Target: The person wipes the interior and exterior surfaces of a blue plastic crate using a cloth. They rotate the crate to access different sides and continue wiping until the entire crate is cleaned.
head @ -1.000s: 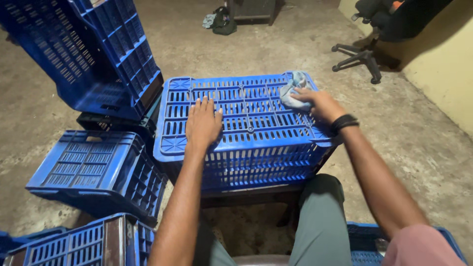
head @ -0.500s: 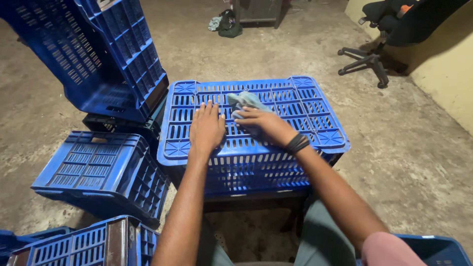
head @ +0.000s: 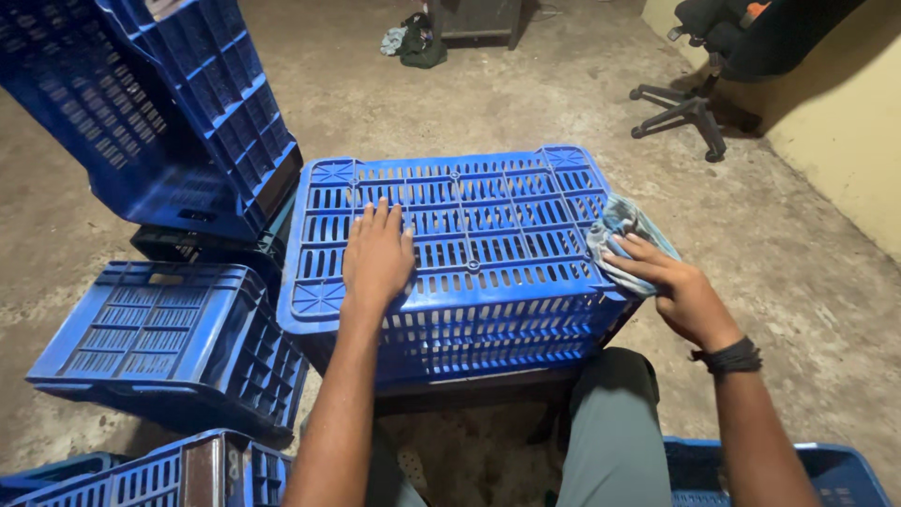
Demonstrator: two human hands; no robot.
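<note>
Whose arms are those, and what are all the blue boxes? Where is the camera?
The camera sits on a person's head and looks down, so the two arms are that person's own. The left hand lies flat on an upside-down blue plastic crate in front of their knees. The right hand presses a light blue cloth against the crate's right edge. More blue crates lie and lean on the concrete floor to the left. Far off on the right stands a black office chair.
</note>
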